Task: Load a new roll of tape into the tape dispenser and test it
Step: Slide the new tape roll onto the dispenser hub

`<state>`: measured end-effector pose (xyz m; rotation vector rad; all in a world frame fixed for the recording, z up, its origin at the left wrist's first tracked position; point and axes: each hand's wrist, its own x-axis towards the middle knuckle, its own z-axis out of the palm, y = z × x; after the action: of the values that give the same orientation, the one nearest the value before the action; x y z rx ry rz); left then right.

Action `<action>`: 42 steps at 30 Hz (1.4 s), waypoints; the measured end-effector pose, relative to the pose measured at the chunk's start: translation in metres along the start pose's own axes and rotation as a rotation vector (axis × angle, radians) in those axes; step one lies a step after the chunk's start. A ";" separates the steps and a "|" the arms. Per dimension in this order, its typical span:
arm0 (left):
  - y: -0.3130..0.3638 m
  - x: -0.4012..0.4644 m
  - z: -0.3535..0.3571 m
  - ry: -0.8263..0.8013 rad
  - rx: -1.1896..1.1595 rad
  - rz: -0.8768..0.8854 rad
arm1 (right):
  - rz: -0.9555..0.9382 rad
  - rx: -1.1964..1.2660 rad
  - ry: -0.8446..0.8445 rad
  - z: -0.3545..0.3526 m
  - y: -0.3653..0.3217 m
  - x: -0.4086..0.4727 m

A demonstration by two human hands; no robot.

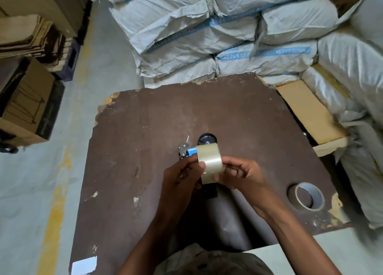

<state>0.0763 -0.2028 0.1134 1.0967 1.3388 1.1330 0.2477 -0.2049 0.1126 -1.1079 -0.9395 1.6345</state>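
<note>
While the tape roll (pixel 209 163) sits gripped between left hand (pixel 182 175) and right hand (pixel 241 176), it is not yet mounted. Tape dispenser (pixel 194 148) lies on the counter (pixel 238 117) at 12 o'clock, hub bare. Loading and testing remain. Spent core (pixel 308 196) rests at 4 o'clock.

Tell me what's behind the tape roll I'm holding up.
Behind the tape roll, the tape dispenser lies on the brown board: its black hub, blue frame and metal blade end show. The roll, left hand and right hand cover its handle.
</note>
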 end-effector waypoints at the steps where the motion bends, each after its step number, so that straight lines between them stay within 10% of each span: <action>1: 0.000 -0.001 -0.001 0.003 0.000 -0.017 | 0.008 0.008 0.012 0.001 0.001 -0.002; 17: -0.001 -0.013 -0.010 -0.125 -0.118 -0.083 | -0.023 -0.113 0.001 0.007 0.001 -0.013; 25: 0.001 -0.021 -0.007 -0.290 -0.019 0.029 | -0.084 -0.170 0.307 0.028 -0.001 -0.009; 33: -0.005 -0.020 -0.007 -0.206 -0.005 0.057 | -0.004 -0.155 0.132 0.019 -0.002 -0.009; 42: -0.015 -0.019 -0.004 -0.216 0.157 0.066 | -0.051 -0.237 0.355 0.030 0.009 -0.003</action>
<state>0.0731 -0.2240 0.1017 1.3463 1.2436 0.9387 0.2171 -0.2132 0.1146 -1.4661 -0.9305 1.2505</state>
